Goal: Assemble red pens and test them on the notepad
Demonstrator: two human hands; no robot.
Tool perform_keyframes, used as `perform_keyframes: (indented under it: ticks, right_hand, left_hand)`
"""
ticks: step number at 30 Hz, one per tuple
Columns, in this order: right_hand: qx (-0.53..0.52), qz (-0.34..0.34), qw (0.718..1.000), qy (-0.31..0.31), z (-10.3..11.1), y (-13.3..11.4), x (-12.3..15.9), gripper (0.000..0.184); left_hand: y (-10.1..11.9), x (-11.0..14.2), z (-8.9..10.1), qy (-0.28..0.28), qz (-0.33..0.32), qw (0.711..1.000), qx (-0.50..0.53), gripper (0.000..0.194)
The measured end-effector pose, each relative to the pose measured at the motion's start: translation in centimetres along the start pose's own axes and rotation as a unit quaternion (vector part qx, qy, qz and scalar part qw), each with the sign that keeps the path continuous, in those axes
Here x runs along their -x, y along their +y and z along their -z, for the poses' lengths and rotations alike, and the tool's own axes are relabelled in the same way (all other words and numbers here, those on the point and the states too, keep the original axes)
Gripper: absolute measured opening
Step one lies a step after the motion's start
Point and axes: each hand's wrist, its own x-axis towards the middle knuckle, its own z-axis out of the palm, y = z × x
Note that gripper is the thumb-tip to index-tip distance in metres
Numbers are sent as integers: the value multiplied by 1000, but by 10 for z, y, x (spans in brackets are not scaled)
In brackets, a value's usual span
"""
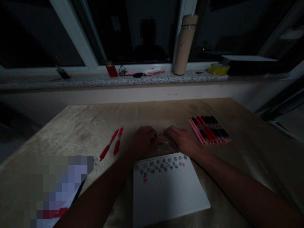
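Note:
My left hand (144, 140) is closed, its fingers curled beyond the notepad's top edge around a dark red pen part (154, 138), mostly hidden. Facing it, my right hand (177, 138) has its fingers bent together at a thin red pen piece (161, 134). Between the hands, a slim clear tube with an orange-red end (162, 143) lies on the table. Just below both hands is a spiral lined notepad (166, 190) with rows of dark scribbled circles and a few red ones along its top. Dim light blurs the fingertips.
Two red pens (111, 145) lie left of my hands. A row of pink, red and black pens (209, 129) lies to the right on the table (152, 110). Behind, the granite sill (87, 80) holds a tall cylinder (186, 44), a red jar (111, 69) and yellow tape (218, 70).

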Motion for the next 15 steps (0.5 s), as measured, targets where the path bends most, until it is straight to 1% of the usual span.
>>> perform_keyframes:
  ticks: [4, 7, 11, 15]
  right_hand:
    - [9, 25, 1000, -9, 0, -1, 1, 22]
    - [-10, 38, 999, 3, -6, 0, 1, 21]
    - [-60, 32, 997, 35, -13, 3, 1, 21]
    - [-99, 37, 993, 57, -14, 4, 1, 24]
  left_hand:
    - [2, -1, 3, -24, -42, 997, -56, 14]
    - [4, -2, 3, -30, -67, 995, -62, 20]
    - [4, -2, 2, -14, -72, 996, -48, 21]
    - [2, -1, 1, -5, -72, 997, -26, 23]
